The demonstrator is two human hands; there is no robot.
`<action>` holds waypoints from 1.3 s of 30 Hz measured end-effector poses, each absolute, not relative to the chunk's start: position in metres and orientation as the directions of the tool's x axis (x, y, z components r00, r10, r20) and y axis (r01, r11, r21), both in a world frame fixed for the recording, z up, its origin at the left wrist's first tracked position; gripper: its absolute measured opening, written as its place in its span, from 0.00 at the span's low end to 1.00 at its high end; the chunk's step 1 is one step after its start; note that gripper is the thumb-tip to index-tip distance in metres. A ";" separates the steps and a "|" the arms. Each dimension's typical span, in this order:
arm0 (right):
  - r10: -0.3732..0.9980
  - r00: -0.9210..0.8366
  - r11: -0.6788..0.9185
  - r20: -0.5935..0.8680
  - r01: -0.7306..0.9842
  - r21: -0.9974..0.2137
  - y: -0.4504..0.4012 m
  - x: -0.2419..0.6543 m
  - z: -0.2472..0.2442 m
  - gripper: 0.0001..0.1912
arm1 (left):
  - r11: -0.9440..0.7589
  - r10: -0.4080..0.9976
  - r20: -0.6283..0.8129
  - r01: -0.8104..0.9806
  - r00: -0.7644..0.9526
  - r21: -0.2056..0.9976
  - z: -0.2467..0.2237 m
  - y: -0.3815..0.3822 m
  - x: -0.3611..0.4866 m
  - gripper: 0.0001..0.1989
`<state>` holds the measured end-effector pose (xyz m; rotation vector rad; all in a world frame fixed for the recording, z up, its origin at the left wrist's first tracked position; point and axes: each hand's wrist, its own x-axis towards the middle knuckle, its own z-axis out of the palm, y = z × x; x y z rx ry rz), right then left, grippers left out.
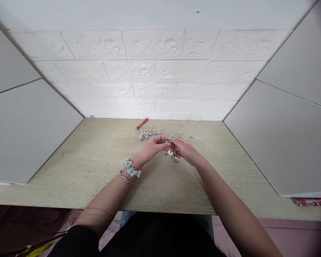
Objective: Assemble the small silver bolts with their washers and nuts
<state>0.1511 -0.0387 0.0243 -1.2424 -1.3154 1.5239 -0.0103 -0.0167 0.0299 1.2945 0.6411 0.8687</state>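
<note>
My left hand (153, 148) and my right hand (186, 151) meet above the table, their fingertips pinched round a small grey metal bolt (169, 141). Fingers cover much of it, so whether a nut or washer sits on it is hidden. Just behind my fingertips a bolt shank (171, 137) points up. Below the hands lie loose washers (176, 160) and small bolts (172, 156), partly hidden by my right fingers. Left of them stands a group of bolts (146, 135), heads down, several with washers. Another bolt (179, 135) stands upright behind my right hand.
A nut (191, 136) lies to the right on the wooden table (101, 157). At the back lies a red stick-like object (141, 124). Another red cylinder (311, 202) rests at the right front edge. A white brick-pattern wall (155, 71) and grey side panels (291, 139) enclose the table.
</note>
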 end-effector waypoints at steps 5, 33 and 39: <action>0.975 -0.220 -0.010 -0.032 0.100 -0.995 -0.038 0.151 0.024 0.12 | 0.182 0.869 -0.025 -0.272 0.495 0.945 0.033 -0.017 -0.010 0.14; 0.985 -0.145 -0.077 -0.095 0.126 -0.989 -0.036 0.149 0.010 0.30 | 0.097 0.799 0.052 -0.215 0.599 0.972 0.024 -0.018 -0.009 0.14; 0.988 -0.153 0.007 -0.004 0.070 -0.998 -0.038 0.146 0.019 0.24 | 0.211 0.853 -0.030 -0.291 0.521 0.933 0.031 -0.020 -0.009 0.14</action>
